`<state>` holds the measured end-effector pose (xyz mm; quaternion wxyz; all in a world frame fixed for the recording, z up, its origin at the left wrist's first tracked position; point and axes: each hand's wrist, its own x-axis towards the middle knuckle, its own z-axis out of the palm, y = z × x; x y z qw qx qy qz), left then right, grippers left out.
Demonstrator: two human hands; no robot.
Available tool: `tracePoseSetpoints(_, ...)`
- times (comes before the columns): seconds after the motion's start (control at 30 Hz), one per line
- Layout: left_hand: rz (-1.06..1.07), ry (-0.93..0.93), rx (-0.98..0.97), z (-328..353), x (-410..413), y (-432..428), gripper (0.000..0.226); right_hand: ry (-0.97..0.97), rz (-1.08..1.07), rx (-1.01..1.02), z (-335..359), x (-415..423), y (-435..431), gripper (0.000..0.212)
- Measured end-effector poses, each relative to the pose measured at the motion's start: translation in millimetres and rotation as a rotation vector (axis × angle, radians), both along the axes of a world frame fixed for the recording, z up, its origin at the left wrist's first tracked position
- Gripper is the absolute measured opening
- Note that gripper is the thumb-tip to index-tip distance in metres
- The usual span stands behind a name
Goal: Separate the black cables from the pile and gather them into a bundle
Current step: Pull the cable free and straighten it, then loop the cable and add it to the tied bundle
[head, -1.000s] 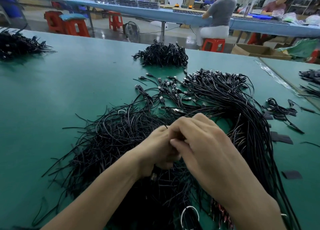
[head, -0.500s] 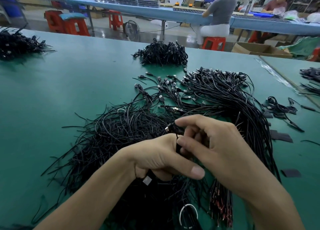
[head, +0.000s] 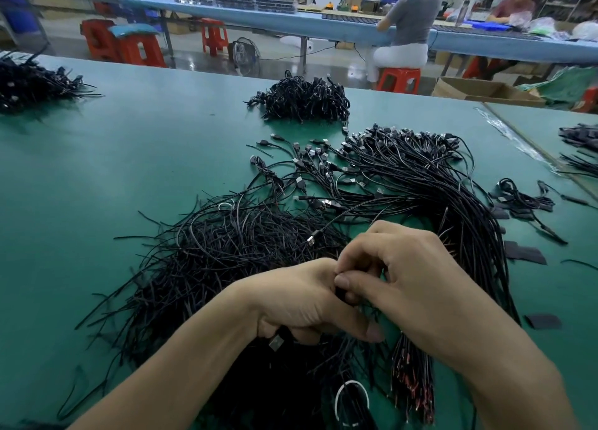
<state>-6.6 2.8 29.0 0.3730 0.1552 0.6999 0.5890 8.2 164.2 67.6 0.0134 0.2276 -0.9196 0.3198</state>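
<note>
Left grip [head: 301, 302]: fingers curled tight round a bunch of black cables [head: 340, 292]. One USB plug [head: 276, 343] sticks out from under the fist, on its near side.

Right grip [head: 414, 287]: narrow. The thumb [head: 348, 282] and bent fingers pinch the same bunch where it leaves the top of the left fist. The two grips touch there. We cannot tell how many strands are pinched.

The loose pile [head: 223, 251] of black cables lies on the green table [head: 113, 170]. It lies under both grips and spreads out to the left of the left grip, with cut ends pointing every way. One strand with a silver plug [head: 312, 240] rises just beyond the right grip's knuckles.

Beyond and right of the right grip, we see a combed sheaf [head: 420, 177] with its plugs fanned at the far end. It curves round under the right wrist, and its red-tipped wire ends [head: 411, 378] lie on the near side of that wrist.

A white ring [head: 352, 385] lies among the cables, nearer to us than both grips.

Well beyond the grips sits a compact heap [head: 301, 101]. Another heap [head: 29, 83] sits far to the left.

Right of the right grip, apart from the sheaf, are a small tangle [head: 524, 200] and flat black strips [head: 526, 255].
</note>
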Motion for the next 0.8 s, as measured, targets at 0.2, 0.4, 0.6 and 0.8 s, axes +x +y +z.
tracePoseSetpoints(0.2,0.088,-0.11,0.187,3.5,-2.1,-0.2,0.021,0.121,-0.003,0.051,-2.2,-1.1,-3.8,0.014)
tracePoseSetpoints(0.4,0.239,-0.438,0.733,12.7,-8.6,1.0,0.007,0.323,-0.225,-0.147,-12.1,-5.7,-7.7,0.013)
tracePoseSetpoints(0.6,0.498,0.11,0.643,8.0,-1.0,10.6,0.01,0.468,-0.358,-0.368,-18.3,-5.0,-23.6,0.009)
tracePoseSetpoints(0.8,0.693,0.792,0.379,6.4,0.9,14.7,0.026,-0.05,-0.281,-0.919,-12.9,-4.3,-32.1,0.015)
